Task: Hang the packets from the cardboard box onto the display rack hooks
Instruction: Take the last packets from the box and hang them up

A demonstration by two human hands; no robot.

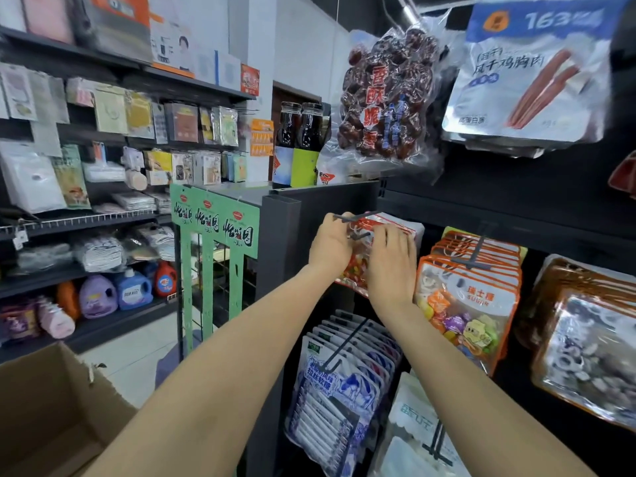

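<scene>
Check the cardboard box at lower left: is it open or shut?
Open. The cardboard box has its flaps turned up and its inside wall shows. Whether packets remain inside, cannot tell: the frame cuts its bottom off.

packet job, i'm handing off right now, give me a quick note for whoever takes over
Left hand and right hand both grip a red-edged candy packet at the top-left hook of the display rack; whether it is fully threaded on cannot be told.
Cardboard box sits open at lower left; its contents are out of view.
Done: the neighbouring hook holds a full row of orange sugar packets.
Left: seat this packet, then check the box for more.
</scene>
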